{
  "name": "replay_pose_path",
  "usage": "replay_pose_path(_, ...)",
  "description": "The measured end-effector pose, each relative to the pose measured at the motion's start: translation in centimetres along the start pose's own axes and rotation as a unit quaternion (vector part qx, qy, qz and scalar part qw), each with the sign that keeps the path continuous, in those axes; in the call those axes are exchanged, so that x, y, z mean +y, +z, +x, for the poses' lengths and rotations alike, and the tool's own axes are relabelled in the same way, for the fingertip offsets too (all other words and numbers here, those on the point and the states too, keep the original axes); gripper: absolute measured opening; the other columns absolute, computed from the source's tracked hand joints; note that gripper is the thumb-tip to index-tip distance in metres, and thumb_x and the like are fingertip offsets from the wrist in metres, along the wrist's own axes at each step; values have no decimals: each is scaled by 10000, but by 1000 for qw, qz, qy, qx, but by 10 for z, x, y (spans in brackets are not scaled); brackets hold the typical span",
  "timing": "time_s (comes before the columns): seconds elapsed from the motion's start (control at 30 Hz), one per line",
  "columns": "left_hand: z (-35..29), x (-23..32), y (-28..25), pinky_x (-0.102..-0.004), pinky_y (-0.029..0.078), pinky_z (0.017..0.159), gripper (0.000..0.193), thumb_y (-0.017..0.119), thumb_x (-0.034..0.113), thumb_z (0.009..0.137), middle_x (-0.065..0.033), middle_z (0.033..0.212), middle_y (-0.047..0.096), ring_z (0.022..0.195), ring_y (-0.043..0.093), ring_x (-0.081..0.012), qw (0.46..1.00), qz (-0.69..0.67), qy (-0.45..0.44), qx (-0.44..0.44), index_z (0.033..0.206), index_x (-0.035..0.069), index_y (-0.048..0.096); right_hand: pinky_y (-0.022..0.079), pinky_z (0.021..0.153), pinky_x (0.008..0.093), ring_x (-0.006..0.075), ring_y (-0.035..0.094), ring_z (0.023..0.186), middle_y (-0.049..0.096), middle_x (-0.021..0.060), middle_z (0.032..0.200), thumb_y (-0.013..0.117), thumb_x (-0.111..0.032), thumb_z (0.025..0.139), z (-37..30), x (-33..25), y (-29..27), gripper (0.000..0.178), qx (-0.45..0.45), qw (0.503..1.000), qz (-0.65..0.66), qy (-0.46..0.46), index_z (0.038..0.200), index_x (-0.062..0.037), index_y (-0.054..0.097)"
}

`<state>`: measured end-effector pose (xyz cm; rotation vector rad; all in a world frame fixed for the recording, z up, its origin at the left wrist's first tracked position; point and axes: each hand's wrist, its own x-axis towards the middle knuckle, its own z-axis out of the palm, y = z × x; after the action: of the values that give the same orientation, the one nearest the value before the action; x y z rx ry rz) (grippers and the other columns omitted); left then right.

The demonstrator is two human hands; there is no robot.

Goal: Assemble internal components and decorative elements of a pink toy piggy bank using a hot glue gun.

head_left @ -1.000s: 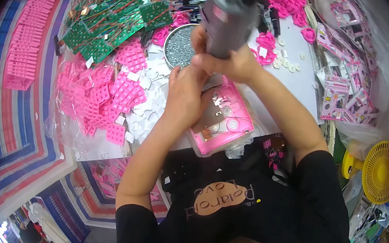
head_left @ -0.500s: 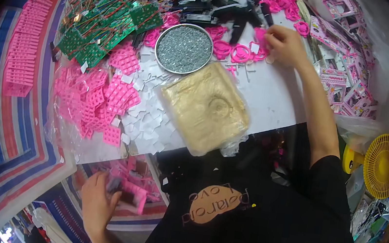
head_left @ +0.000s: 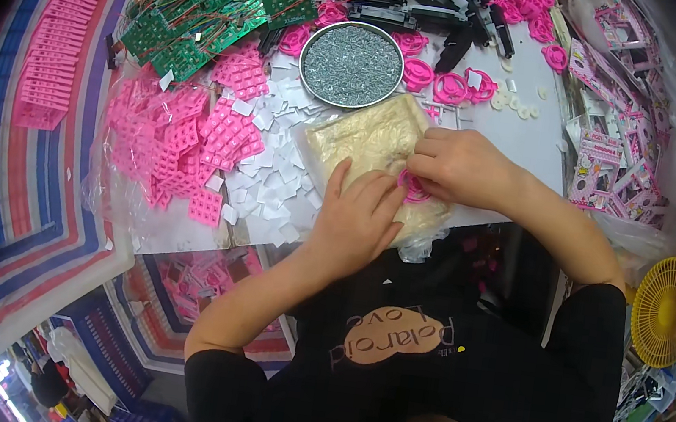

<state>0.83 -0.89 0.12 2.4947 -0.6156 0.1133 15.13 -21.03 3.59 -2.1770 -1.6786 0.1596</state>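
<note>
A wrapped, tan square pad (head_left: 346, 138) lies on the white worktable. On its right half rests a pink plastic ring-shaped part (head_left: 414, 189). My right hand (head_left: 461, 167) pinches this part from above, its fingers curled down over it. My left hand (head_left: 359, 214) lies over the pad's lower middle, fingers stretched and apart, the fingertips reaching the ring's left side. Whether they press on it cannot be made out. Behind the pad stands a round tin (head_left: 351, 65) full of small silvery screws. More pink ring parts (head_left: 450, 89) lie to its right.
Pink keypad pieces (head_left: 181, 135) and white paper squares (head_left: 270, 176) spread at left, below green circuit boards (head_left: 210, 15) with wires. Black parts (head_left: 433, 10) pile at the back. Printed pink pieces (head_left: 613, 162) fill a plastic bag at right, near a yellow fan (head_left: 666, 311).
My right hand has come from the back-right ring pile to the pad, bringing a pink ring part. My left hand has risen from the bin below the table edge onto the pad.
</note>
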Motion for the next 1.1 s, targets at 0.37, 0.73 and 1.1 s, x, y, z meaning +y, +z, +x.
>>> replay_pose_path(0.37, -13, 12, 3, -597, 249, 1172, 855, 739, 496, 820, -167, 1569, 414, 1486, 354, -277, 986, 135, -12, -98, 1463, -8, 486, 524, 629, 469, 330, 687, 772, 676, 116, 771, 699, -169, 794, 27, 7, 2, 220, -138, 988, -4, 73, 986, -96, 620)
replay_pose_path(0.73, 2, -93, -157, -350, 524, 975, 556, 815, 238, 821, -93, 1149, 728, 1069, 687, -198, 944, -298, -144, -6, 1300, 15, 641, 507, 627, 428, 318, 629, 733, 626, 95, 795, 731, -141, 769, 15, -16, 38, 263, 106, 981, 63, 148, 1016, -107, 648)
replay_pose_path(1.1, -108, -468, -370, -467, 553, 948, 568, 816, 424, 782, -243, 1037, 733, 1032, 717, -373, 632, 381, -583, 340, 1074, -50, 702, 478, 601, 412, 305, 590, 682, 631, 76, 772, 722, -76, 749, 24, -22, 29, 185, 151, 975, 71, 149, 929, -85, 683)
